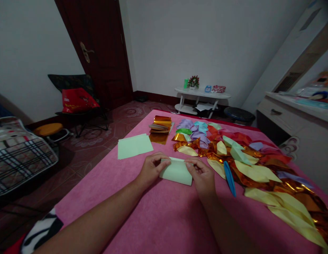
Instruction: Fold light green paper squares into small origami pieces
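A pale green sheet of paper [176, 171], folded over on itself, is held just above the pink tablecloth [153, 215]. My left hand [153, 167] pinches its left end between thumb and fingers. At the right end my right hand [202, 173] grips the same paper, thumb on the near face. Beyond my left hand lies a flat stack of pale green paper [134, 145]. Behind the held paper sits a pile of shiny gold foil sheets [159, 137], some of them folded. Right of my right hand is a narrow blue folded piece [229, 178].
Folded paper boat-like shapes in yellow [256, 171], purple [199, 137], red and gold foil spread over the table's right side. Further back stand a white side table [201, 93] and a dark round stool [239, 114]. A chair with a red bag [78, 100] is at left.
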The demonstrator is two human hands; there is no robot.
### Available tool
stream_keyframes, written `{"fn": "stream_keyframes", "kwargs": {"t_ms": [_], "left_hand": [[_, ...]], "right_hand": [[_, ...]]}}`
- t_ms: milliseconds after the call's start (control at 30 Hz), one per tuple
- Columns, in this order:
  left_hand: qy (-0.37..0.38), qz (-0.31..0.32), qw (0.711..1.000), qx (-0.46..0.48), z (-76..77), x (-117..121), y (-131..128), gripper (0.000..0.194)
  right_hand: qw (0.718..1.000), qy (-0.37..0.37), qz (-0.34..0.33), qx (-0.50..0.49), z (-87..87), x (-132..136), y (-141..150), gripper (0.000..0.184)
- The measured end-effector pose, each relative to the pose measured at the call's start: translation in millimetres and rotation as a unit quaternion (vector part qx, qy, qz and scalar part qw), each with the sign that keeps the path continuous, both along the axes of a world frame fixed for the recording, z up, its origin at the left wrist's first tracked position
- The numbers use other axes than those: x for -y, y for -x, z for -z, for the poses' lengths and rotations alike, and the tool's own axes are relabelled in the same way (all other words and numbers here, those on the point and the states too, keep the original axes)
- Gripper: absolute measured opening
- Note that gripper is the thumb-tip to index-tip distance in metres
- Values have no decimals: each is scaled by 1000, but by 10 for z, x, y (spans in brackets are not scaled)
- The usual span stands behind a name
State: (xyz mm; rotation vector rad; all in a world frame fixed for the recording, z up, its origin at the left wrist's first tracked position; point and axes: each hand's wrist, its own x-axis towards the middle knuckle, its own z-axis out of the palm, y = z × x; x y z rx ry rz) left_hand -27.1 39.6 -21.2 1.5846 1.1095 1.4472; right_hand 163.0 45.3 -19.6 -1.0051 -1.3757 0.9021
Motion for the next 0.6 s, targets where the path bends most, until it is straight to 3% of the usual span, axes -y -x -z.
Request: {"fn": "stream_keyframes", "kwargs": {"t_ms": [133,333,600], "left_hand": [[-22,-18,1000,-2,-26,2,10,11],[-23,-20,1000,8,-53,11,17,13],[17,-32,999,39,-55,5,9,13]], "right_hand": [[1000,-2,7,-4,-18,-12,-1,12],[994,82,50,-47,34,-15,-12,17],[985,113,83,-96,30,-21,-36,24]]}}
